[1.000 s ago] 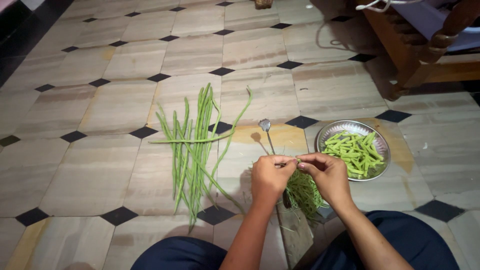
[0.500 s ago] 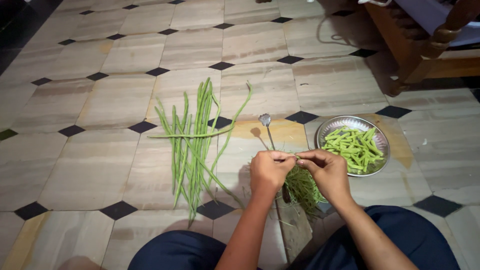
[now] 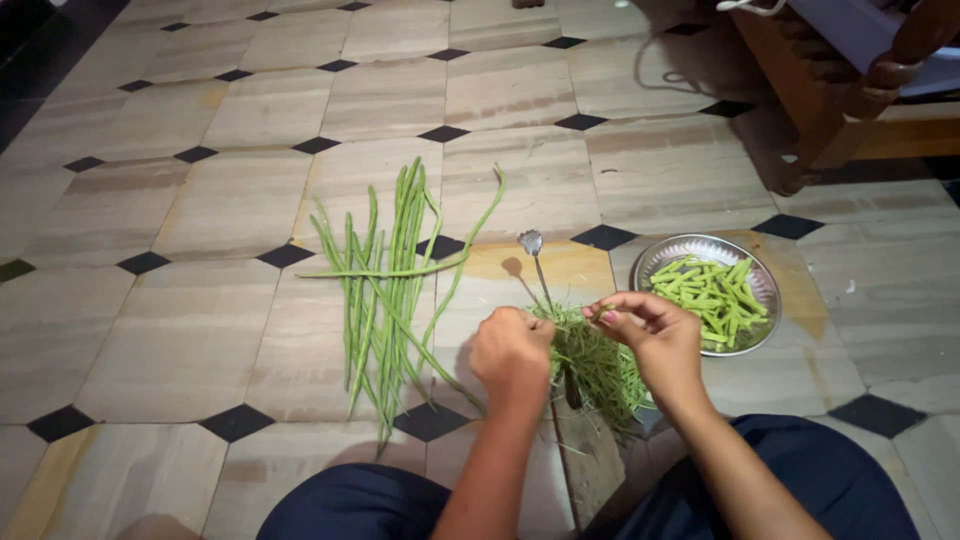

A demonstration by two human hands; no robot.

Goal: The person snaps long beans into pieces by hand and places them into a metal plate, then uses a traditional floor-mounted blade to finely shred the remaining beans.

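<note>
Left hand (image 3: 512,350) hides whatever its curled fingers (image 3: 500,325) grip

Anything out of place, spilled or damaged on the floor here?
Nothing spilled or broken. One long green pod lies crosswise over the lengthwise bundle of pods; thin green strings are heaped on the floor between the hands, beside the steel plate.

A bundle of long pods (image 3: 385,290) is laid out on the tiled floor (image 3: 180,330), to the left of the hands. The left hand (image 3: 512,350) and the right hand (image 3: 650,335) are held close together above a heap of stringy peelings (image 3: 595,365), which is piled on the floor just in front of the knees. An upright blade (image 3: 532,245) is seen just behind the heap. A round metal plate (image 3: 760,285) is set to the right, with cut pod pieces (image 3: 710,295) lying in it. A wooden piece of furniture (image 3: 850,110) is placed far behind, at the right.
</note>
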